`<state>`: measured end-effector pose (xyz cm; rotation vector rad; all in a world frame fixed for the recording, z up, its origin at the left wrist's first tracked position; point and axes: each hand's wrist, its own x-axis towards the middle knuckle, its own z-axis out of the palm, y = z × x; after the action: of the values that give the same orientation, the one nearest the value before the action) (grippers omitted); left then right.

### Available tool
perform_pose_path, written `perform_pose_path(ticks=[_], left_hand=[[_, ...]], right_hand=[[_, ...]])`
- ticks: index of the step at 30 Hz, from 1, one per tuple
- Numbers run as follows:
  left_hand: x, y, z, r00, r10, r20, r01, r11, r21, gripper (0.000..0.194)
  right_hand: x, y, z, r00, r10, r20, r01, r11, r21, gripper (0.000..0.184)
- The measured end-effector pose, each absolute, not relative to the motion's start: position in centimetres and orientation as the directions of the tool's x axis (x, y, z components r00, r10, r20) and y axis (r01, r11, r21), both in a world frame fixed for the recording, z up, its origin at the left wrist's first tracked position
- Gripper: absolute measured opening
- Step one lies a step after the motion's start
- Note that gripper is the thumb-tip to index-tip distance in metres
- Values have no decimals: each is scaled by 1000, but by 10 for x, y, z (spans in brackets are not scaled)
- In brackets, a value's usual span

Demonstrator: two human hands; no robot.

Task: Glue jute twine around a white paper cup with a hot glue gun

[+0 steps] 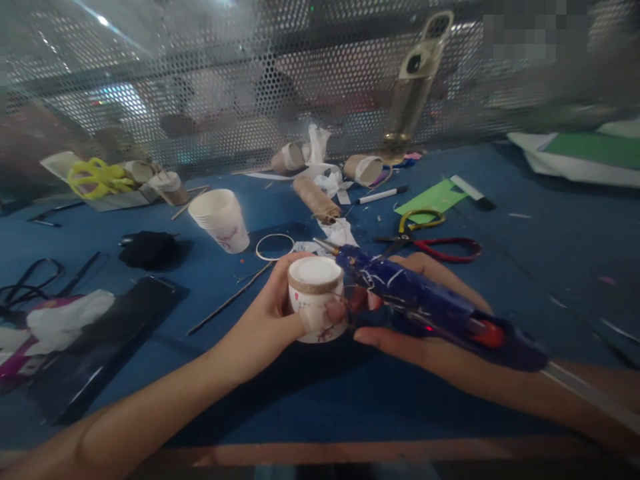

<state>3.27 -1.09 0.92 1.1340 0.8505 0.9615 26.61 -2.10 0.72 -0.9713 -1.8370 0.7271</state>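
My left hand (270,313) is wrapped round a white paper cup (320,320) that stands bottom up, with twine (316,285) wound in a band near its upper end. My right hand (395,333) is closed round a dark blue hot glue gun (415,287); its body hides part of the fingers. The metal nozzle (326,246) points left, just above and behind the cup's upper end. A glue stick (590,397) runs out of the gun's back end. Past the nozzle lies a roll of twine (316,198).
Scissors with red and yellow handles (453,249) lie beyond my right hand. A stack of paper cups (220,217) stands at left, near a thin ring (275,247) and a stick (230,298). A clear bottle (413,87) stands at the back before a perforated metal screen (240,87).
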Motion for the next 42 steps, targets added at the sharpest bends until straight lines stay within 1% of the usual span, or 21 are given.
perform_pose_path(ticks=[4, 9, 12, 15, 17, 20, 24, 28, 32, 34, 36, 39, 42], left_hand=[[35, -12, 10, 364, 930, -45, -171, 114, 979, 50], [40, -11, 14, 391, 920, -28, -212, 120, 970, 52], [41, -11, 13, 395, 918, -47, -182, 128, 975, 54], [38, -11, 10, 365, 930, -49, -143, 108, 984, 55], [36, -12, 8, 346, 937, -49, -117, 95, 989, 53], [35, -11, 8, 346, 936, -63, -99, 103, 990, 51], [35, -11, 10, 352, 934, -63, -102, 106, 989, 51], [35, -12, 10, 360, 931, -60, -103, 104, 989, 52], [31, -11, 10, 377, 924, -59, -85, 98, 992, 50], [30, -11, 9, 391, 918, -62, -79, 101, 992, 52], [31, -11, 10, 404, 912, -75, -76, 116, 990, 54], [32, -11, 12, 406, 909, -99, -64, 136, 989, 54], [34, -11, 14, 400, 909, -118, -58, 154, 986, 53]], right_hand=[[264, -22, 7, -294, 853, 432, 305, 512, -803, 33], [260, -20, 6, -284, 854, 437, 275, 509, -816, 33], [259, -20, 6, -274, 842, 466, 302, 535, -789, 26], [261, -19, 7, -228, 843, 487, 372, 538, -756, 22], [263, -18, 6, -209, 836, 508, 417, 546, -727, 21], [268, -16, 4, -228, 809, 541, 439, 582, -684, 23], [269, -16, 5, -221, 809, 545, 455, 579, -676, 23], [265, -17, 11, -219, 830, 514, 437, 554, -708, 18], [263, -13, 15, -226, 851, 474, 418, 524, -742, 17], [263, -10, 16, -219, 856, 469, 418, 516, -748, 17], [264, -8, 15, -219, 864, 454, 383, 504, -774, 17], [264, -6, 13, -233, 911, 340, 311, 401, -861, 20], [262, -6, 14, -234, 945, 231, 300, 296, -907, 22]])
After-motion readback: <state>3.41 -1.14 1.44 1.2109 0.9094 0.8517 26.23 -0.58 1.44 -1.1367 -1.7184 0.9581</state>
